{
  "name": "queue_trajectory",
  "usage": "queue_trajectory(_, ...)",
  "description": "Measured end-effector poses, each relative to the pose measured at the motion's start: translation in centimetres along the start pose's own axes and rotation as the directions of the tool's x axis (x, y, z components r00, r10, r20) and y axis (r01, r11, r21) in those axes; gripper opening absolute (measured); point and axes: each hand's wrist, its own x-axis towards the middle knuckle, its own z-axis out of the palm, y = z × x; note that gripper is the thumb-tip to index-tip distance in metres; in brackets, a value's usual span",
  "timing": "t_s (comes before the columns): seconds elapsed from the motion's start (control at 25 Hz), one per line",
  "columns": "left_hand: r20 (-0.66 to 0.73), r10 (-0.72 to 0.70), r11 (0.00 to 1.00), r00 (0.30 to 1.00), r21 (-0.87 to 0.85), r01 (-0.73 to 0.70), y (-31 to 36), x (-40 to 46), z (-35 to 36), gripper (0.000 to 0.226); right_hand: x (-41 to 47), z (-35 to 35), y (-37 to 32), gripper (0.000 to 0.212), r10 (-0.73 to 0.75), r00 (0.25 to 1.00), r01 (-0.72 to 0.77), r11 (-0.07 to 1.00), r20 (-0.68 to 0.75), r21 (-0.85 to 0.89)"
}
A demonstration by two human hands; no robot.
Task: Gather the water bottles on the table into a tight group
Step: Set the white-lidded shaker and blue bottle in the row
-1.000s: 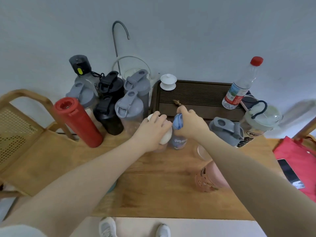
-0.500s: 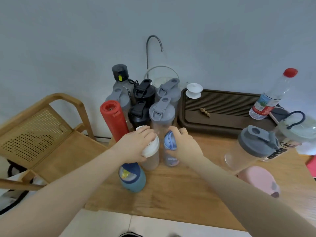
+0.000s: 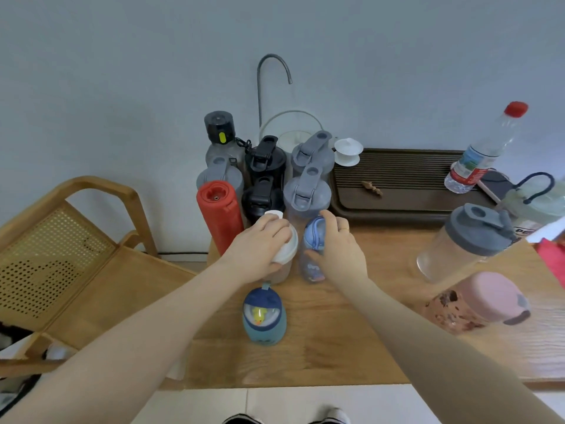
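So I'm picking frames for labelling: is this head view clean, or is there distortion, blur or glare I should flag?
Head view: wide-angle distortion, so the clear bottle with a red cap and the grey-lidded shaker lean outward near the right edge; soft, even light with no hard shadows or glare; the left hand and right hand are slightly soft, and the pink-lidded bottle is smeared.

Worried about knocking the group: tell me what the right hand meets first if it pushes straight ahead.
Probably the grey-lidded shaker, standing just beyond the right hand and its blue bottle; depth is uncertain.
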Motion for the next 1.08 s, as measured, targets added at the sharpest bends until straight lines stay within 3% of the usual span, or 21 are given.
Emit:
queue_trajectory(0.4, -0.092, -0.007, 0.992, 0.996, -0.123, -0.005, -0.8, -0.5, 0.4, 0.052, -1.1, 1.0, -0.3, 0.086, 0.065, 0.994, -0.055, 0.991, -0.083, 0.124)
queue_trajectory(0.52, -0.175, -0.020, 0.976, 0.984, -0.219, -0.020, -0.4, -1.9, -1.0, 0.044, -2.9, 0.8, -0.4, 0.080, -0.083, 0.957, 0.092, 0.996, -0.278, 0.021)
queue_trajectory(0.56, -0.144, -0.046, 0.952, 0.988, -0.307, 0.000, -0.3, -2.7, -1.6, 0.047, -3.7, 0.8, -0.4, 0.074, -0.148, 0.934, 0.150, 0.988, -0.327, -0.018)
queue_trajectory(0.64, 0.111, -0.103, 0.895, 0.989, -0.423, 0.141, 0.1, -4.5, -2.3, 0.059, -5.0, 0.7, -0.2, 0.062, -0.222, 0.920, 0.218, 0.975, -0.321, -0.050)
queue_trajectory(0.76, 0.404, -0.100, 0.930, 0.909, -0.286, 0.229, 1.1, -6.4, -1.2, 0.082, -6.2, 0.6, 0.5, 0.046, -0.243, 0.938, 0.234, 0.970, -0.249, -0.064)
queue_trajectory(0.92, 0.446, -0.065, 0.921, 0.893, -0.317, 0.226, 2.5, -6.8, 0.6, 0.084, -7.9, 0.3, 1.9, 0.033, -0.153, 0.969, 0.148, 0.988, -0.195, -0.037)
queue_trajectory(1.08, 0.404, 0.007, 0.920, 0.915, -0.361, 0.152, 4.7, -5.0, 0.7, 0.076, -9.9, -1.8, 4.1, 0.022, -0.184, 0.962, 0.163, 0.980, -0.201, -0.116)
